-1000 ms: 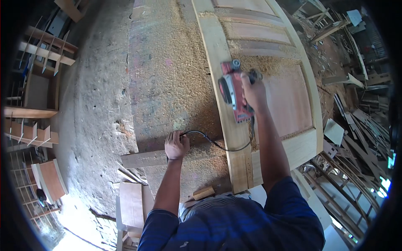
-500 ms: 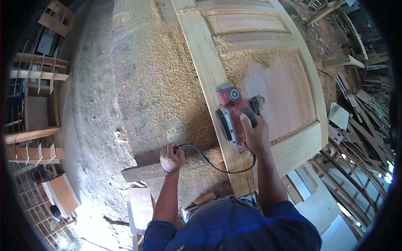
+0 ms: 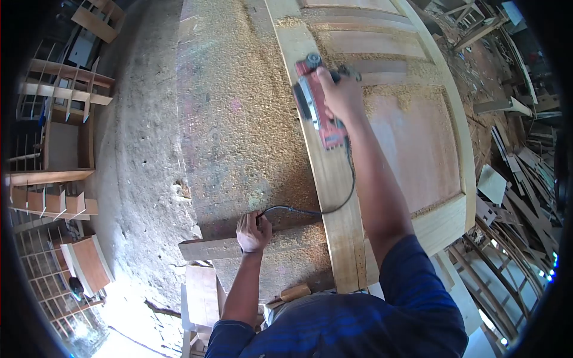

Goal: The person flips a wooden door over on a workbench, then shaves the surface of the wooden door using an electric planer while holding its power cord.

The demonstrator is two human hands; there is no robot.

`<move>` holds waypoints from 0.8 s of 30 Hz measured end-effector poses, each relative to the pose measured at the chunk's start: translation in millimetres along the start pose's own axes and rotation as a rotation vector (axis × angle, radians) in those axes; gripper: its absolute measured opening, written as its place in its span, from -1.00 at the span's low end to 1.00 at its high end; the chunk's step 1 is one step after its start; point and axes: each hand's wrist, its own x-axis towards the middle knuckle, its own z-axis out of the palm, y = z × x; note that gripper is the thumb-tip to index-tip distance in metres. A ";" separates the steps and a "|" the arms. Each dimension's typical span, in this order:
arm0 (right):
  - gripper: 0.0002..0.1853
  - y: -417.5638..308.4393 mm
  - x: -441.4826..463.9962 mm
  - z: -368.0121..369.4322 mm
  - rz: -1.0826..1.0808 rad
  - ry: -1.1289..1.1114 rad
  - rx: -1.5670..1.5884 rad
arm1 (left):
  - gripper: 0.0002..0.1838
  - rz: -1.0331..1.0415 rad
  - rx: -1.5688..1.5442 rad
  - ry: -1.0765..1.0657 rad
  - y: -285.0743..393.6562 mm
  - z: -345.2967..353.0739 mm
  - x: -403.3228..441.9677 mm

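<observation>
My right hand [image 3: 344, 95] grips the handle of a red electric planer [image 3: 322, 116], which sits on the left stile of a panelled wooden door [image 3: 334, 209]. The arm is stretched far forward over the door. From the planer's rear a black power cord [image 3: 351, 185] curves back across the stile to my left hand [image 3: 253, 232]. That hand is closed around the cord, above a wooden batten [image 3: 209, 249] at the near end of the bench. Pale shavings lie along the panel edges and mouldings.
Wood shavings [image 3: 250, 131] cover the worktop left of the door. A small wood block [image 3: 295, 292] lies close to my body. Shelf frames [image 3: 65, 83] stand at the far left. Stacked scrap boards [image 3: 525, 185] fill the right side.
My right hand has pushed the planer forward along the stile, away from my body. The cord has stretched out after it. My left hand still holds the cord in nearly the same place.
</observation>
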 end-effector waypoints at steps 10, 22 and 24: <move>-0.25 -48.3 124.0 49.2 -0.090 -0.017 -0.058 | -0.85 -0.006 0.019 0.018 0.5 -0.5 0.2; -0.30 21.9 -69.8 11.8 -0.055 -0.015 -0.121 | -0.88 -0.006 -0.067 0.076 -2.3 2.1 -2.6; -0.39 27.1 -118.5 -1.9 0.009 -0.047 -0.120 | -0.87 -0.025 -0.078 0.066 -3.3 0.1 -4.6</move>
